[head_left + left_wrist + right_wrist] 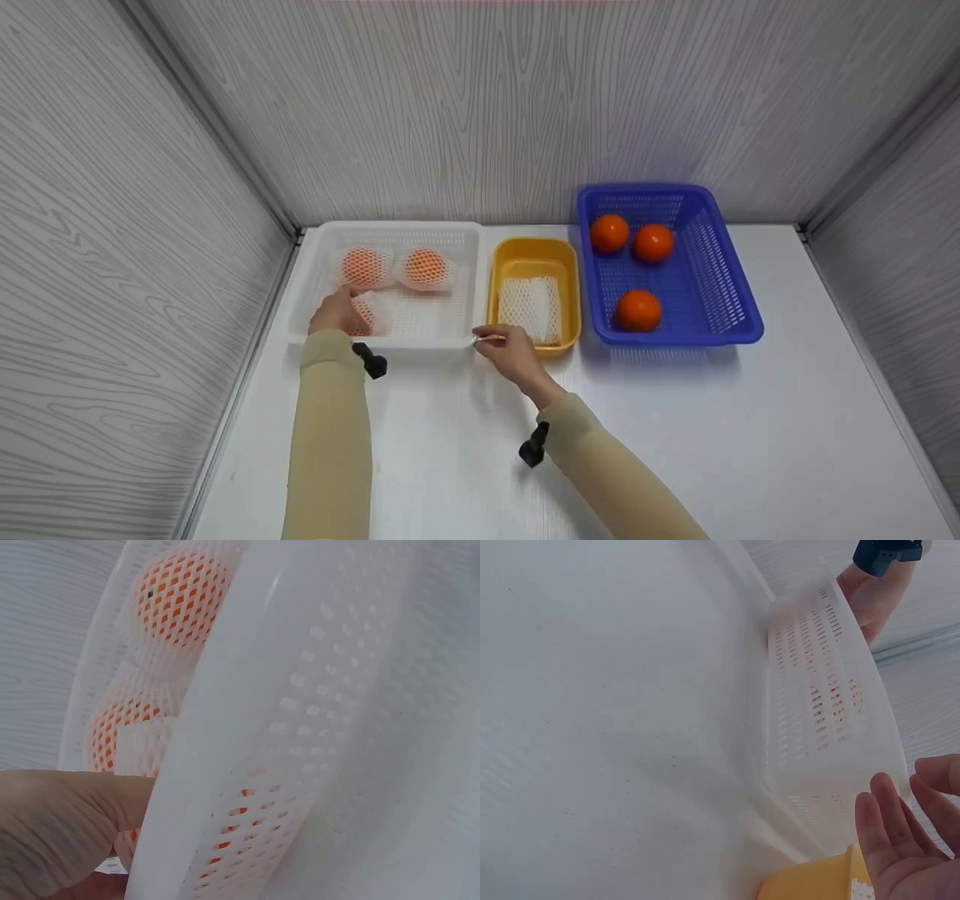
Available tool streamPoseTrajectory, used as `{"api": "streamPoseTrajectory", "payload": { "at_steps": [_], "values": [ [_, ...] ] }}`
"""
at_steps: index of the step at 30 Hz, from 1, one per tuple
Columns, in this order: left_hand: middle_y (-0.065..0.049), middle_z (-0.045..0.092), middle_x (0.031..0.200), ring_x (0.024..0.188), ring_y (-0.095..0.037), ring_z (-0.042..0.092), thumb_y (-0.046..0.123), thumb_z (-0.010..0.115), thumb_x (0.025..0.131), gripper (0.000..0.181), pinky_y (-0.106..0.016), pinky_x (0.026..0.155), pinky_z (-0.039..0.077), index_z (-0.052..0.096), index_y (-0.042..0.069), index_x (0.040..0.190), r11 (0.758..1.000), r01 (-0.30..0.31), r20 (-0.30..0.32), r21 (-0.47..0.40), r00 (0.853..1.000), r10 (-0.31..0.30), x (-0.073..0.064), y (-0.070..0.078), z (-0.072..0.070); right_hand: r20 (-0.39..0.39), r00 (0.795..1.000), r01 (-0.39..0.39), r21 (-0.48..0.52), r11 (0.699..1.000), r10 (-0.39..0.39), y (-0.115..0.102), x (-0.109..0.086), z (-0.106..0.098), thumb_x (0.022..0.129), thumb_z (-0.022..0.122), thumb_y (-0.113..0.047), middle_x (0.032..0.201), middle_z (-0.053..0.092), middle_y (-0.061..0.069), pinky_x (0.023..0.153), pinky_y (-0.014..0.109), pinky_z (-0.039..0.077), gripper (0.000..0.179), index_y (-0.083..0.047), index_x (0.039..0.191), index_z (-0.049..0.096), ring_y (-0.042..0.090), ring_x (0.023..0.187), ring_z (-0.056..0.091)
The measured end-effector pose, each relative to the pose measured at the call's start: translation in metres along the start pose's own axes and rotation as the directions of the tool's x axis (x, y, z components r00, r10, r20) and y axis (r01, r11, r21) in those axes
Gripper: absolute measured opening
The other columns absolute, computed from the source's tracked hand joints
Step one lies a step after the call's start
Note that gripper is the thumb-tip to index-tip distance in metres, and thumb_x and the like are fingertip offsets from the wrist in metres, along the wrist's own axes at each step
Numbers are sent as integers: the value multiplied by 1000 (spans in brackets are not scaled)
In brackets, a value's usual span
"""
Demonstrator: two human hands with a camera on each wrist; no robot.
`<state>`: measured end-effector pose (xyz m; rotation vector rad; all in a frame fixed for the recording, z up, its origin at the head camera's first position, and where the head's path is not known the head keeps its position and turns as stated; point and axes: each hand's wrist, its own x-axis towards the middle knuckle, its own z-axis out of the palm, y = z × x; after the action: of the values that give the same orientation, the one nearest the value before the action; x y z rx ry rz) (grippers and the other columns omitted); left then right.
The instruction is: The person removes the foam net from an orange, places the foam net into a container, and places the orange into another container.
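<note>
My left hand [334, 312] reaches over the front left of the white basket [427, 343] and grips a netted orange [364, 315] there. In the left wrist view its thumb [75, 799] lies against the white foam net [139, 746], while the basket's wall hides most of the fingers. Two more netted oranges [364, 268] [426, 268] sit behind it in the same basket. My right hand [514, 354] is at the basket's front right corner, beside the yellow bin. In the right wrist view its fingers [889, 821] are nearly straight and the thumb stands apart.
The yellow bin [534, 246] contains white foam nets [529, 307] and stands right of the white basket. Farther right is a blue basket [697, 300] with three bare oranges [638, 310]. Wood-patterned walls [450, 112] enclose the white table [450, 450] at the back and sides.
</note>
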<state>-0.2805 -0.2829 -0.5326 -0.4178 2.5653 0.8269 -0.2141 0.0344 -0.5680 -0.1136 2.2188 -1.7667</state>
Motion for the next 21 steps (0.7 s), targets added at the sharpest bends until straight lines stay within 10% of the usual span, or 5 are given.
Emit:
{"api": "streamPoseTrajectory", "payload": {
  "at_steps": [8,21],
  "values": [
    [-26,50,133,116,-42,51,8,75,80,65,-56,97,41,42,3,136,998,-30,-54,61,998,33,-3,5,-4,1,1000,-13,19,1000,13,-3,0,1,93,65,-7,117,65,11,86,34,52,28,-2,120,68,19,103,64],
    [-21,43,144,121,-39,45,24,73,82,74,-57,100,38,38,10,146,991,-118,30,69,993,116,-16,34,-25,75,997,-22,-9,1000,22,-4,0,-6,94,65,-10,127,60,15,86,35,52,30,-8,124,67,19,103,63]
  ]
}}
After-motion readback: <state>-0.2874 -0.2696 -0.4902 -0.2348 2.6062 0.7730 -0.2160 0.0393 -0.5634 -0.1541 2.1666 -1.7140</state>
